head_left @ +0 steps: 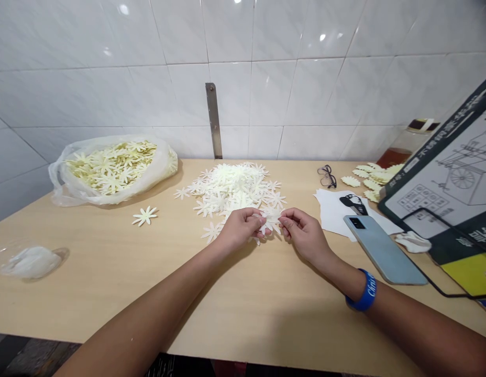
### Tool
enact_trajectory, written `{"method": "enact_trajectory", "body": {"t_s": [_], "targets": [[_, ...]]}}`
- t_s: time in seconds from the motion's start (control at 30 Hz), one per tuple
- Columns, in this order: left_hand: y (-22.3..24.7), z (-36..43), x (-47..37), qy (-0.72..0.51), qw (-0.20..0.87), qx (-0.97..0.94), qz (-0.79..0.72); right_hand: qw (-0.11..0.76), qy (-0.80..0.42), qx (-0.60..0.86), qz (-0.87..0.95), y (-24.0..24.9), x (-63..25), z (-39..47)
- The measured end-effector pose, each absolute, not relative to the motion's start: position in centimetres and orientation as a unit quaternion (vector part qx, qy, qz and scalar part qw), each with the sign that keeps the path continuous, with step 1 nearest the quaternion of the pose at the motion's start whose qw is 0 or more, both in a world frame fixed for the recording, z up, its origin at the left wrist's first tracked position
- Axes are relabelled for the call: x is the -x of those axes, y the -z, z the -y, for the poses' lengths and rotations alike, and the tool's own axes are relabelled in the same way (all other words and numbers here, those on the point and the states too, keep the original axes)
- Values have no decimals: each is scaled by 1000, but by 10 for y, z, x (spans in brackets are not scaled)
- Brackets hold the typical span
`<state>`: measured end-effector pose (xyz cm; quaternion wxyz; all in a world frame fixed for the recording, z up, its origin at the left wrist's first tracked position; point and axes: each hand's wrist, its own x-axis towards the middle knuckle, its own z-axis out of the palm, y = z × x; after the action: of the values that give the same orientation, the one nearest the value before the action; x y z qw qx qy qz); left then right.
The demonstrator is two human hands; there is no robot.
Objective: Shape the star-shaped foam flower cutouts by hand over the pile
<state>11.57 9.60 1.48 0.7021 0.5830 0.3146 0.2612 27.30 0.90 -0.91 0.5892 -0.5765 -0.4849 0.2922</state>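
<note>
Pinching a flower [272, 215] between left hand [241, 228] and right hand [304, 233].
Held at opposite sides in narrow grips, at the near edge of the pile [233, 184] on the bench [235, 309]; flanked by a flower-filled bag [169, 163] to the left and a phone [386, 251] to the right.
</note>
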Motion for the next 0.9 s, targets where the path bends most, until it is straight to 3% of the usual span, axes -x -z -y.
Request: {"method": "enact_trajectory", "body": {"t_s": [0.27,0.9], "targets": [[-19,-111,-105,-362,609,-594,-381,615,-318,579,431,9,-275,-12],[-19,-112,-97,-348,351,-785,-374,592,-272,630,423,11,-277,-14]]}}
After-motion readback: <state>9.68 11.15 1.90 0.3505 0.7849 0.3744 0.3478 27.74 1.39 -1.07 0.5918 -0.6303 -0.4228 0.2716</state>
